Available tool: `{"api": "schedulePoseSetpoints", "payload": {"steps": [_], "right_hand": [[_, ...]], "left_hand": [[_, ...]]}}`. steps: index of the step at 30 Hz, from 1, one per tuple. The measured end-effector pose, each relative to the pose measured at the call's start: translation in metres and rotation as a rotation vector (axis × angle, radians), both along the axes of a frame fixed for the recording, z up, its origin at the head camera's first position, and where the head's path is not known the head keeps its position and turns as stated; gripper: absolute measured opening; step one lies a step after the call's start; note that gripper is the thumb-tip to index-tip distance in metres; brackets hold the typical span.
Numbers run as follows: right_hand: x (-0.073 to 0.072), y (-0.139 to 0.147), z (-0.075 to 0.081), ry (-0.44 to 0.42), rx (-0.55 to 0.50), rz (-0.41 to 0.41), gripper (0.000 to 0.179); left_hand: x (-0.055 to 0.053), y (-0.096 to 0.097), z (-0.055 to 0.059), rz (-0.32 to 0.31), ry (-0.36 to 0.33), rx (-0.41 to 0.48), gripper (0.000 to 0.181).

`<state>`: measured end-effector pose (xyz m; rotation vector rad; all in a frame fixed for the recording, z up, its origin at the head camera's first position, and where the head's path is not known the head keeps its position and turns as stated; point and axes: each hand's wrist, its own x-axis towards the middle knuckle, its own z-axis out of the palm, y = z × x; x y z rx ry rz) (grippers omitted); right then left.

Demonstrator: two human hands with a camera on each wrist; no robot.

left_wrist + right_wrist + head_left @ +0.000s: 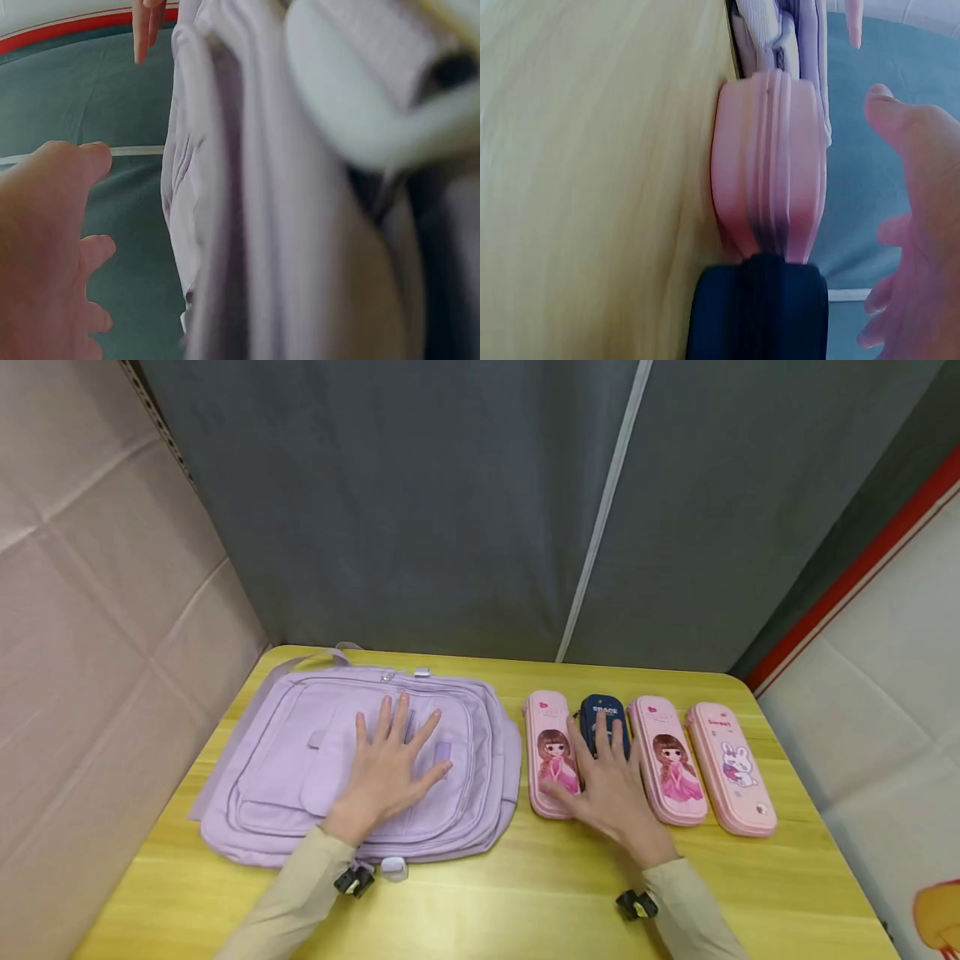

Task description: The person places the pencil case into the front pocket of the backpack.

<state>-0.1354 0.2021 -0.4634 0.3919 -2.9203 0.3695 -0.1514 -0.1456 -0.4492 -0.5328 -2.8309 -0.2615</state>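
A lilac backpack (277, 768) lies flat on the table, front pockets up. Over it my left hand (386, 772) is held with straight, spread fingers; the left wrist view shows a gap between this hand (45, 255) and the bag. To the right, several pencil cases lie in a row: a pink one with a girl (553, 718), a navy one (598, 703) partly hidden, a second pink girl case (671, 768) and a pink rabbit case (731, 768). My right hand (611, 793) hovers above the navy case, fingers spread, apart from the cases in the right wrist view.
The yellow wooden table (480, 910) runs up to a dark grey curtain (420, 510) at the back. Pale cloth walls stand on both sides, with a red strip (855, 568) on the right. A backpack strap piece (393, 868) sticks out at the near edge.
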Motion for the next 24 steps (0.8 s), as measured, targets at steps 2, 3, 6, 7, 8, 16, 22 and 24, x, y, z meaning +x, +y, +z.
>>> {"api": "schedulePoseSetpoints", "payload": {"steps": [2, 3, 6, 7, 8, 16, 22, 24], "right_hand": [[0.001, -0.003, -0.001, -0.002, -0.004, 0.008, 0.104], [0.001, -0.005, -0.002, -0.012, -0.007, 0.012, 0.105], [0.004, -0.011, -0.003, -0.041, -0.024, 0.018, 0.105], [0.005, -0.014, -0.003, -0.049, -0.029, 0.022, 0.105], [0.006, -0.016, -0.003, -0.055, -0.039, 0.028, 0.105], [0.014, -0.034, -0.009, -0.086, -0.155, 0.07, 0.104], [0.017, -0.044, -0.015, -0.027, -0.219, 0.047, 0.108], [0.017, -0.047, -0.018, 0.002, -0.232, 0.028, 0.111]], "left_hand": [[0.001, 0.002, -0.001, -0.009, -0.021, -0.007, 0.075], [0.002, 0.004, -0.002, -0.013, -0.034, -0.012, 0.075], [0.004, 0.007, -0.004, -0.021, -0.062, -0.019, 0.076], [0.004, 0.007, -0.004, -0.023, -0.068, -0.025, 0.076], [0.005, 0.008, -0.005, -0.025, -0.078, -0.03, 0.076], [0.011, 0.016, -0.009, -0.064, -0.126, -0.039, 0.074], [0.015, 0.024, -0.012, -0.098, -0.148, -0.027, 0.081], [0.016, 0.027, -0.014, -0.1, -0.166, -0.043, 0.086]]}}
